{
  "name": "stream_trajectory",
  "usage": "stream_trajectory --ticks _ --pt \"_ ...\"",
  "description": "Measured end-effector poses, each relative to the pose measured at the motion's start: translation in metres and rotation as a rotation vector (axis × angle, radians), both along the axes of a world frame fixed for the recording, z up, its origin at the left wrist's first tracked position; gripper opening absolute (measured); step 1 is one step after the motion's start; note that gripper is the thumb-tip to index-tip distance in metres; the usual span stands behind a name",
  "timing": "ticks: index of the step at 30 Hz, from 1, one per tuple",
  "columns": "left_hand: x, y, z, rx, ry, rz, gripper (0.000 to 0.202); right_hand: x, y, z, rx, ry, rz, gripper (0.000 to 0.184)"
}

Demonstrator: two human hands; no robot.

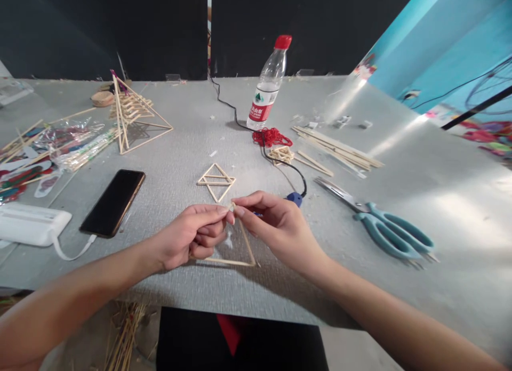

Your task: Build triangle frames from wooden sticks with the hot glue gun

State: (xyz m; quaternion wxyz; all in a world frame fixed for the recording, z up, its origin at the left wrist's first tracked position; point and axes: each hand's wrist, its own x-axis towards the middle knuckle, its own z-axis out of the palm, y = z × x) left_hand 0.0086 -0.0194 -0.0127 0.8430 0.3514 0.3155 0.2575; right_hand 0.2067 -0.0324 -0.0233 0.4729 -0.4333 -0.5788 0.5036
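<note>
Fingertips of my left hand (pixel 204 230) and my right hand (pixel 278 222) meet in a pinch at the top corner of a triangle of thin wooden sticks (pixel 247 242). The triangle's right side and bottom show below my hands; its left side is mostly hidden behind my left hand. Just beyond lies a small star-like frame of crossed sticks (pixel 216 183), flat on the table. Close behind my right hand is the blue end of a corded tool (pixel 295 199), the rest of it covered by the hand.
Teal-handled scissors (pixel 394 232) lie at the right, below loose sticks (pixel 340 147). Behind are red string (pixel 272 137), a stick bundle (pixel 281 155) and a water bottle (pixel 266 88). Leftward are a phone (pixel 113 203), a white power bank (pixel 34 224) and a stick pyramid (pixel 146 139).
</note>
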Motion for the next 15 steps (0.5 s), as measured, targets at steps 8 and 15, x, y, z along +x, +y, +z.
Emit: stream_trajectory --ticks 8,15 --pt "-0.0019 -0.0009 -0.0021 0.020 -0.008 0.006 0.020 0.0007 -0.0027 -0.0007 0.017 0.022 0.007 0.021" --pt "-0.0026 -0.0007 -0.0027 0.016 -0.020 0.002 0.022 -0.0014 -0.0032 -0.0016 0.004 0.057 0.003 0.023"
